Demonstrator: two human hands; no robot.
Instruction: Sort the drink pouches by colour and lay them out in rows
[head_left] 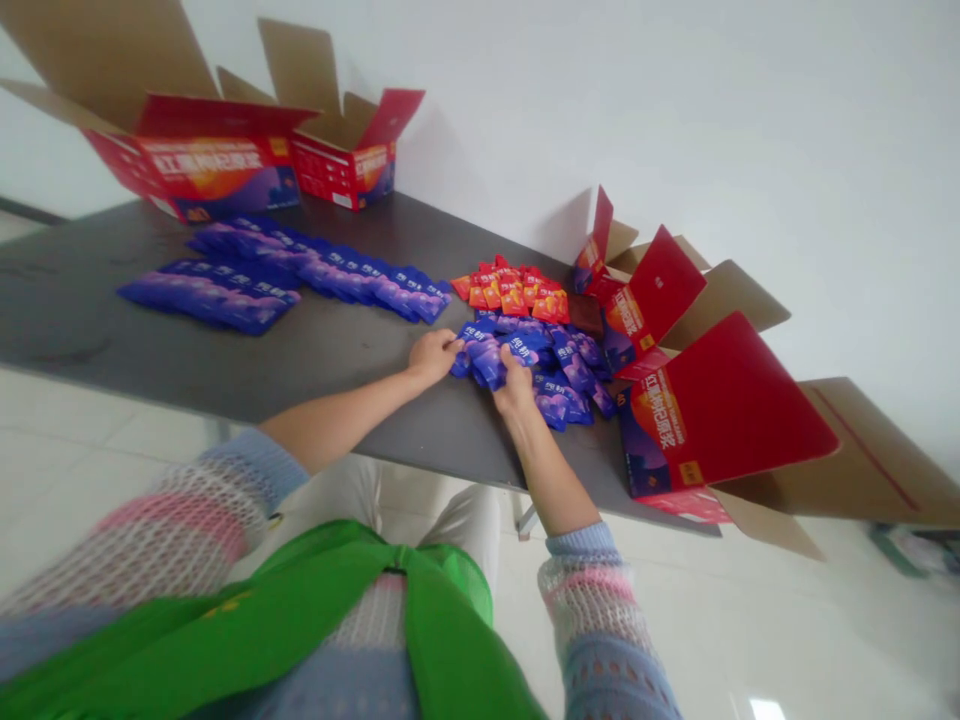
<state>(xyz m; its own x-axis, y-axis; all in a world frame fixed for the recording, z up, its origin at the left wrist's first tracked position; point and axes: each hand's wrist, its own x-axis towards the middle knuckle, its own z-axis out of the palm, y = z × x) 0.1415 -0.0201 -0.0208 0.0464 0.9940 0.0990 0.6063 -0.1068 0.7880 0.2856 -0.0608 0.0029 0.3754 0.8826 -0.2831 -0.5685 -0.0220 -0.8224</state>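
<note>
Both my hands are at a loose pile of blue-purple sachets toward the right of the grey table. My right hand is closed on a few blue sachets, its thumb lying on top of them. At the left edge of that same bunch, my left hand is closed with fingertips on the sachets; part of its grip is hidden. Just behind lies a heap of red-orange sachets. To the left, blue sachets lie overlapped in a long row, with another overlapped stack in front of it.
Open red cartons, a large one and a smaller one, stand at the back left. Several more open cartons line the right end, the nearest with flaps spread past the edge. A white wall rises behind the grey table.
</note>
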